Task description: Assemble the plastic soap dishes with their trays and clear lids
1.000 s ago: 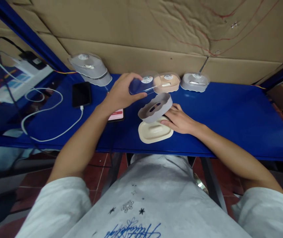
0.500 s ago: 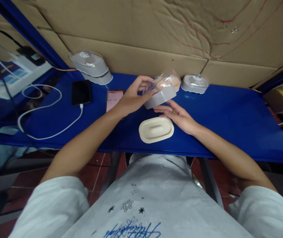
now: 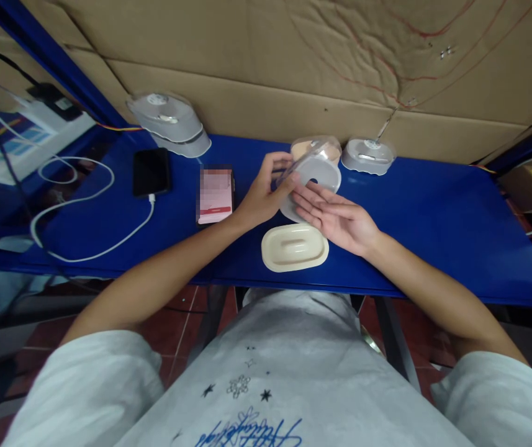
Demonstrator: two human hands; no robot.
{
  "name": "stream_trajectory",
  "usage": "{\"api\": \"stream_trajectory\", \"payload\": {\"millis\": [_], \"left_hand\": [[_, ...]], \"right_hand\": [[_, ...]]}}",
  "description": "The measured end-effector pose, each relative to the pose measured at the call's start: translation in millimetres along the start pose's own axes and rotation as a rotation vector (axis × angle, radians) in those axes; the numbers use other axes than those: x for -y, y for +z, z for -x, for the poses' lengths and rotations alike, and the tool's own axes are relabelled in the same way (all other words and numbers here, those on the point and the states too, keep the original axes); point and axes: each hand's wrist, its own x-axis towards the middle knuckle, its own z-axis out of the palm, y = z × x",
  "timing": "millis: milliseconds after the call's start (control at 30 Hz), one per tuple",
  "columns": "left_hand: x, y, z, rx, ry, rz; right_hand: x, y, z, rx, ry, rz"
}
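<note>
Head view: from where I'm standing, the person is leaning both forearms in over a blue bench. The left hand is pinching a clear plastic cover by its near end, thumb on one side and fingers on the other, and the cover is tilting. A pale grey oval piece with a dark slot is sitting right by it, between the hands and just behind the cream dish; I can't tell whether the cover and the grey piece are touching. The right hand is turning its palm up, its grip spread, the fingers reaching out in front of the grey piece; whether they're touching it, I can't make out.

The cream dish is lying flat near the front edge. Behind the cover a peach dish is showing partly, and a smaller grey dish is standing to its right. Off to the left, grey containers are standing stacked, with a black phone on a white cable and a lit phone lying nearer the person.
</note>
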Motion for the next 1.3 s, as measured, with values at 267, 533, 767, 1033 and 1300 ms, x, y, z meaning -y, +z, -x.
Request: {"api": "stream_trajectory", "payload": {"millis": [267,533,767,1033,1300], "left_hand": [[-18.5,-7.7,6.5,0.016,0.119,-0.291],[-23.0,-14.5,3.3,-0.011,0.068,-0.367],[-20.5,-11.4,7.4,0.127,0.070,-0.425],[-23.9,-14.6,6.0,0.167,0.035,-0.467],[-31.4,-13.2,10.4,0.278,0.002,-0.690]], "right_hand": [[-3.3,-26.1,-2.8,-0.103,0.045,0.003],[-7.8,-78.4,7.2,-0.106,-0.307,1.172],[-27.9,-68.5,-2.9,-0.199,-0.323,1.026],[-21.3,-68.8,1.5,-0.327,-0.246,1.077],[-32.2,-69.6,-2.2,-0.127,-0.242,1.135]]}}
